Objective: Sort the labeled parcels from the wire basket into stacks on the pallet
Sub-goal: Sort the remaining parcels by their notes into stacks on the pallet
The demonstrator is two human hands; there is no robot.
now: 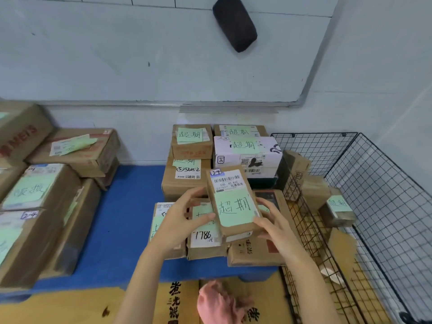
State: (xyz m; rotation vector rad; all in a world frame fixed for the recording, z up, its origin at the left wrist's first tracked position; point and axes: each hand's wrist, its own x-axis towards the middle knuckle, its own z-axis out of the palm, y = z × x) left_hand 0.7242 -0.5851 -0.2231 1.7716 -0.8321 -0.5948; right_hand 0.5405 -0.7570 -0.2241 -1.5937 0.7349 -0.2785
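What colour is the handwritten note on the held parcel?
Pale green note, black handwriting; head view.

Bright, even, cool indoor light, without visible lamp. Only soft, weak shadows: a thin one under the whiteboard [163, 54] ledge, darker ones in the gaps between the boxes on the blue pallet [126, 206]. Mild pale glare on the whiteboard surface, no hard reflection. Strong wide-angle distortion: whiteboard frame bent, wire basket [385, 183] leaning outward at the right edge. Sharpest in the centre, with handwriting on the green note of the held parcel [233, 202] readable. Soft and smeared toward the left edge, where the stacked cartons [35, 195] look blurred.
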